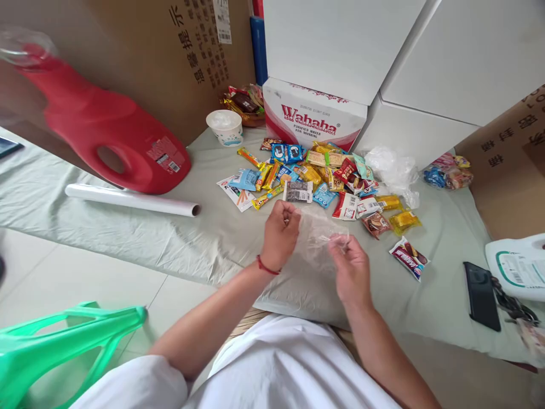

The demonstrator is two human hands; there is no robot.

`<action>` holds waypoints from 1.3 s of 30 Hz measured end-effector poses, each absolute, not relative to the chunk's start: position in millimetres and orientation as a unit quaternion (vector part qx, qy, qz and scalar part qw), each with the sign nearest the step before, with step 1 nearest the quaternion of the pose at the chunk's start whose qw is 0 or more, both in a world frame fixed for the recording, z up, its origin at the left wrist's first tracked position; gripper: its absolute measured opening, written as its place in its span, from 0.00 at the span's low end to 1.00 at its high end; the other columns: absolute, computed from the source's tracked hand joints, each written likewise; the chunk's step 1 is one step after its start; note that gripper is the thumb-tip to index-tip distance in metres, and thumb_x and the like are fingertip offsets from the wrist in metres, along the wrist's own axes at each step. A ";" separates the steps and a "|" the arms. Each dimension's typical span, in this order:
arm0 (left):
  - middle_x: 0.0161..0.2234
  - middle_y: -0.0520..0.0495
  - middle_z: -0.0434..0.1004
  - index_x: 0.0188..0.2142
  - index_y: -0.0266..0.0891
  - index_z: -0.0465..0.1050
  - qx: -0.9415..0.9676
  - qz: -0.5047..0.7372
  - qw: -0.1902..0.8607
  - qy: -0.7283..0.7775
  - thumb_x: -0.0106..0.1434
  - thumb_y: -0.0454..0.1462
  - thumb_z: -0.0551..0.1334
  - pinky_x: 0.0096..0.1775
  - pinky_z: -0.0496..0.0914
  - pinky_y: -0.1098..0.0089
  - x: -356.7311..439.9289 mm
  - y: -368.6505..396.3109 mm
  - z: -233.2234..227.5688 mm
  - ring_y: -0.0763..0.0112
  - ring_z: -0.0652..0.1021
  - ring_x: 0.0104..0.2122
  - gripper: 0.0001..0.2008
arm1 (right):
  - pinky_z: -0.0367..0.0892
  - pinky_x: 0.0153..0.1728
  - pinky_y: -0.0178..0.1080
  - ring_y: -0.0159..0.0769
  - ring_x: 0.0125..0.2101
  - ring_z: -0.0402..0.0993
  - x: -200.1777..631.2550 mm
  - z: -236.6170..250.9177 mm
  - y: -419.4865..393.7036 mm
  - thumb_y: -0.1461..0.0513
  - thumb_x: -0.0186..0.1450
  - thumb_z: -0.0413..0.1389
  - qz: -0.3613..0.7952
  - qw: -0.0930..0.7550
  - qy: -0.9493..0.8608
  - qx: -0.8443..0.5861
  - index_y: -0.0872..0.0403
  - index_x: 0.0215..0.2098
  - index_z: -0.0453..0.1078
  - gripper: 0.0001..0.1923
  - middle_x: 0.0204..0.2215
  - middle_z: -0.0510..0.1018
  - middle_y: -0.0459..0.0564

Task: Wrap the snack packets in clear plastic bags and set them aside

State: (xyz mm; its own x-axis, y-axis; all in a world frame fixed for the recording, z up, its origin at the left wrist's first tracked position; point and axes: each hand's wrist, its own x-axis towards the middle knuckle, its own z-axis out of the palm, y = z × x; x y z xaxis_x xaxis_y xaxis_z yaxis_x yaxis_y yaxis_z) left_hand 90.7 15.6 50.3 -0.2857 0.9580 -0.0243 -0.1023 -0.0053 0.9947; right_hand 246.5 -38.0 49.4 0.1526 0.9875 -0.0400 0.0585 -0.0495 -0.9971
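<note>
My left hand (279, 234), with a red cord on the wrist, and my right hand (351, 271) both pinch a clear plastic bag (315, 238) held between them over a pale green sheet (204, 233). Just beyond the bag lies a pile of several small snack packets (315, 173) in bright wrappers. A grey packet (298, 191) is the nearest one to my left hand. A red-and-white packet (409, 258) lies apart, to the right of my right hand.
A red detergent jug (106, 136) lies at the left with a white roll (131, 200) in front. A white cup (224, 126), a Wahaha box (313, 116), a crumpled bag (394, 170), a black phone (481, 295) and a green plastic stool (63, 341) surround the spot.
</note>
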 end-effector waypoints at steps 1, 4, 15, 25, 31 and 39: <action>0.23 0.57 0.64 0.32 0.41 0.65 0.411 0.565 0.473 0.536 0.62 0.43 0.67 0.20 0.59 0.77 78.8 16.7 55.7 0.80 0.63 0.18 0.12 | 0.71 0.46 0.42 0.39 0.42 0.75 259.0 57.7 -32.5 0.52 0.63 0.62 0.482 0.510 -0.453 -0.549 0.50 0.34 0.69 0.12 0.38 0.79 0.48; 0.21 0.57 0.63 0.31 0.40 0.69 0.433 0.468 0.600 0.483 0.56 0.44 0.73 0.17 0.53 0.78 39.4 23.2 75.1 0.82 0.59 0.16 0.15 | 0.73 0.34 0.39 0.39 0.35 0.77 299.3 85.6 -17.2 0.52 0.58 0.63 0.607 0.442 -0.408 -0.520 0.50 0.31 0.66 0.14 0.34 0.79 0.48; 0.56 0.38 0.71 0.54 0.43 0.72 0.570 0.453 0.405 0.553 0.46 0.36 0.74 0.50 0.74 0.55 0.5 54.4 27.5 0.53 0.74 0.54 0.33 | 0.63 0.18 0.28 0.28 0.22 0.71 313.0 35.3 19.6 0.52 0.50 0.69 0.629 0.378 -0.349 -0.583 0.52 0.30 0.66 0.20 0.26 0.77 0.44; 0.54 0.44 0.80 0.63 0.49 0.66 0.871 0.243 0.248 0.348 0.51 0.25 0.58 0.69 0.37 0.37 18.7 16.9 17.7 0.52 0.69 0.65 0.39 | 0.65 0.20 0.30 0.30 0.23 0.72 312.9 34.3 22.4 0.51 0.54 0.66 0.620 0.361 -0.402 -0.569 0.52 0.30 0.65 0.18 0.27 0.76 0.44; 0.45 0.50 0.85 0.40 0.51 0.79 0.870 0.233 0.240 0.361 0.63 0.28 0.58 0.69 0.35 0.37 10.1 34.5 -10.9 0.55 0.72 0.63 0.16 | 0.75 0.33 0.45 0.41 0.32 0.78 351.8 40.8 34.5 0.54 0.60 0.62 0.352 0.290 -0.602 -0.655 0.51 0.44 0.72 0.16 0.43 0.79 0.55; 0.52 0.50 0.82 0.41 0.51 0.80 0.871 0.243 0.248 0.346 0.62 0.26 0.57 0.69 0.37 0.35 17.2 31.9 -15.1 0.55 0.70 0.65 0.19 | 0.73 0.46 0.43 0.44 0.48 0.77 289.1 56.5 24.4 0.69 0.64 0.54 0.267 0.109 -0.877 -0.385 0.45 0.58 0.73 0.26 0.54 0.78 0.52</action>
